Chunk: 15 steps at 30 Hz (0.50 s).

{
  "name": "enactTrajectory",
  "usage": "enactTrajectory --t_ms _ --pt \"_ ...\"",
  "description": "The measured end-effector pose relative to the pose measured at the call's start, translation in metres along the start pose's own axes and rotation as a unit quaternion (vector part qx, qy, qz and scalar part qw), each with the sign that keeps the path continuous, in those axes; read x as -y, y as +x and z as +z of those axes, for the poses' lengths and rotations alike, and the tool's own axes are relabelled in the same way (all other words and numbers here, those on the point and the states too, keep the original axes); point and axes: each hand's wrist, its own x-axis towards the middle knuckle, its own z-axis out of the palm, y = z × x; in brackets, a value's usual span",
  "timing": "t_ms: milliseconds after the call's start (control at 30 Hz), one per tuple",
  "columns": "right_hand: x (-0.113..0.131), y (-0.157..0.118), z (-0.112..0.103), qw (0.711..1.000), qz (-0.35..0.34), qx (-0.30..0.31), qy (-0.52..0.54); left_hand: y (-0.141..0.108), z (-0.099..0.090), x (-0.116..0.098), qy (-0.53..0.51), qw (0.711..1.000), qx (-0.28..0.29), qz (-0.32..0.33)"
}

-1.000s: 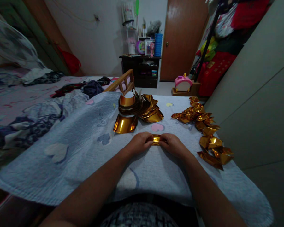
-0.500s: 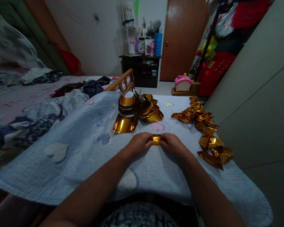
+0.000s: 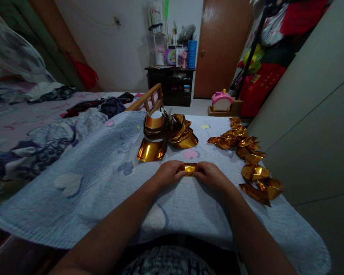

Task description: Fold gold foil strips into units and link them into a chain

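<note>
Far to the left of the gold strip point(image 3: 190, 169), a bed point(image 3: 14, 124) with a pink patterned sheet is standing, and rumpled clothes point(image 3: 50, 141) are lying over it. A pale blue cover point(image 3: 109, 194) with heart shapes is extending beneath the strip and to both sides of it. Beyond the strip and to its left, a wooden rail point(image 3: 145, 98) is rising at the cover's far edge. Nearer the strip, still on its far left side, a loose pile of gold sheets point(image 3: 153, 149) is resting on the cover, several of them curling. A dark cabinet point(image 3: 157, 82) is standing well beyond the strip. The left hand point(image 3: 169, 173) is closing on the strip's left end, fingers and thumb pinching it. The strip itself is lying crosswise between the hands, low over the cover; whether it is touching the cover cannot be determined. The right hand point(image 3: 210, 175) is pinching the strip's right end. Beyond the strip and to its right, a pink toy point(image 3: 222, 101) is sitting on a box. To the strip's right, folded gold pieces point(image 3: 256, 173) are lying in an uneven line.
</note>
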Motion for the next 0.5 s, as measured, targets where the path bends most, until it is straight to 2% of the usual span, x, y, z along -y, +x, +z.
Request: enactTrajectory --t_ms 233,500 --pt "0.0015 0.0002 0.0 1.0 0.003 0.0 -0.013 0.0007 -0.0054 0.0028 -0.046 0.999 0.02 0.004" --pt "0.0022 -0.0005 -0.0008 1.0 -0.009 -0.006 -0.017 0.001 -0.0112 0.0004 -0.019 0.999 0.035 -0.018"
